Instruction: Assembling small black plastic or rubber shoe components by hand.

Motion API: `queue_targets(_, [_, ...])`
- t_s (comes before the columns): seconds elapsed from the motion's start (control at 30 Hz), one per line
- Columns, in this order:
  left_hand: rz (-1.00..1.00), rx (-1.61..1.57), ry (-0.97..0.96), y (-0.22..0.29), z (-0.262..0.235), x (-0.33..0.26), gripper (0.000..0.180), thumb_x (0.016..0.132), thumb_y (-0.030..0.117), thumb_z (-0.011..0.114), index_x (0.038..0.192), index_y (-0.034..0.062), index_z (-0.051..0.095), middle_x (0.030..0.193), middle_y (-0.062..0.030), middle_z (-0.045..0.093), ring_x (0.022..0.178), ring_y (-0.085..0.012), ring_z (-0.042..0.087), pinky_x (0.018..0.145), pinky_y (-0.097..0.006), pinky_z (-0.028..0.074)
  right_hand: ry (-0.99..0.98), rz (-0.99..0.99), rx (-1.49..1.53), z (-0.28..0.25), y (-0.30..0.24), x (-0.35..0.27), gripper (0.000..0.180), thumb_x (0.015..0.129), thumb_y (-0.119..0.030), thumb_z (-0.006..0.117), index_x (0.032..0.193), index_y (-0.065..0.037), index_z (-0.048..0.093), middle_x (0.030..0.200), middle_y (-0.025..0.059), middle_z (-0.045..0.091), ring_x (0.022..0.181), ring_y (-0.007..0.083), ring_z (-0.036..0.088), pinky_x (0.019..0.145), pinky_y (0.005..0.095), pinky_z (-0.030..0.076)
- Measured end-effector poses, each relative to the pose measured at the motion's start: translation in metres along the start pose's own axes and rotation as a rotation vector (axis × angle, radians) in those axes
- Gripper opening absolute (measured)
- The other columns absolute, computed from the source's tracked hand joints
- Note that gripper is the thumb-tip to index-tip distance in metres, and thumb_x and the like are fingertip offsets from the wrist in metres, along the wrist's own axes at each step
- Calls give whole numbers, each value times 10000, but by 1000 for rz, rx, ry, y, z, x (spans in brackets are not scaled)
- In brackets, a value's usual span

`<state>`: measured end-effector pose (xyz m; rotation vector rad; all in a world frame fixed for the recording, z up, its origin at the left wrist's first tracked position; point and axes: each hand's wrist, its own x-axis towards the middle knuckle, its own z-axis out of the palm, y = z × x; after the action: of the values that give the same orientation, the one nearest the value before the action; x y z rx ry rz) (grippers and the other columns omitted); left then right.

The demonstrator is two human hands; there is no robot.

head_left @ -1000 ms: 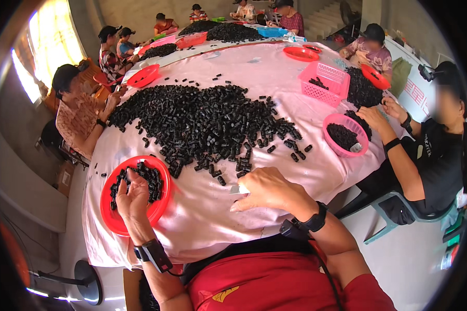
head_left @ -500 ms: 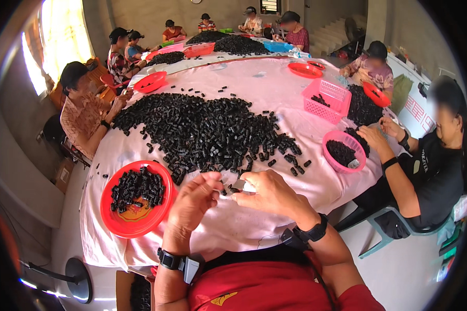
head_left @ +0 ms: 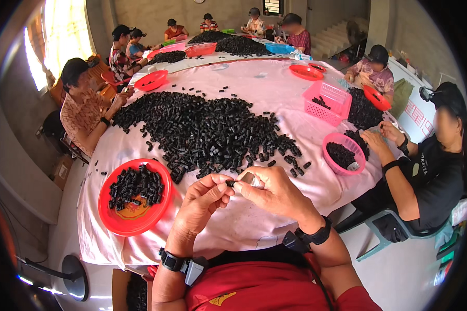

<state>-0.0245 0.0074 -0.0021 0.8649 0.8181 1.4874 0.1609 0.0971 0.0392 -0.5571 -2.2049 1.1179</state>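
Note:
Between the thumb and fingers of my left hand (head_left: 200, 203) is a small black cylindrical piece (head_left: 230, 183). My right hand (head_left: 279, 196) is closed on a thin, flat blade (head_left: 248, 178) with a whitish wrapping at its grip end. Both hands meet over the near edge of the table, the blade close to the black piece; whether they touch I cannot tell. Just beyond the hands spreads a large heap of black cylindrical pieces (head_left: 207, 129). To the left of my left hand, a red plate (head_left: 107, 213) carries more of the black pieces.
A pink cloth (head_left: 259, 83) covers the table. Right of the heap stand a pink basket (head_left: 331, 115) and a round pink basket (head_left: 359, 155). Several people sit around, the nearest, in black (head_left: 438, 171), at my right. A box of black pieces (head_left: 120, 290) is below the table at left.
My left hand has moved right to meet my right hand, and a black piece now shows in its fingers. The blade in my right hand has tilted.

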Motion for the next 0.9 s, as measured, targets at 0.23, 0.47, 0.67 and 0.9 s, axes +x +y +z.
queue_targets(0.23, [12, -70, -51, -1, -2, -1, 221, 953, 157, 604, 1122, 19, 637, 922, -61, 675, 783, -114, 600, 722, -250, 477, 73, -115, -15, 5, -3, -4, 202, 876, -182, 676, 950, 4, 654, 603, 74, 566, 521, 96, 473, 484, 292, 391])
queue_targets(0.47, [22, -134, -18, 0, 5, -2, 205, 946, 109, 600, 1128, 23, 638, 941, -79, 672, 802, -138, 614, 727, -269, 486, 88, -131, 53, 2, 4, -4, 223, 870, -143, 677, 1047, -11, 643, 625, 54, 595, 535, 65, 460, 488, 267, 386])
queue_targets(0.67, [76, -142, -6, 1, 6, -3, 202, 930, 92, 627, 1122, 35, 639, 914, -45, 656, 805, -117, 612, 728, -251, 486, 91, -217, 3, 2, -1, -4, 227, 863, -128, 679, 1062, -25, 644, 730, 57, 654, 536, 62, 436, 486, 258, 379])
queue_targets(0.9, [115, -169, -18, 3, 11, -4, 244, 923, 117, 650, 1153, 37, 635, 879, -18, 652, 807, -90, 601, 725, -226, 479, 180, -272, 38, 13, -4, -8, 220, 838, -76, 711, 1042, -34, 640, 815, 60, 700, 646, 71, 633, 523, 234, 466])
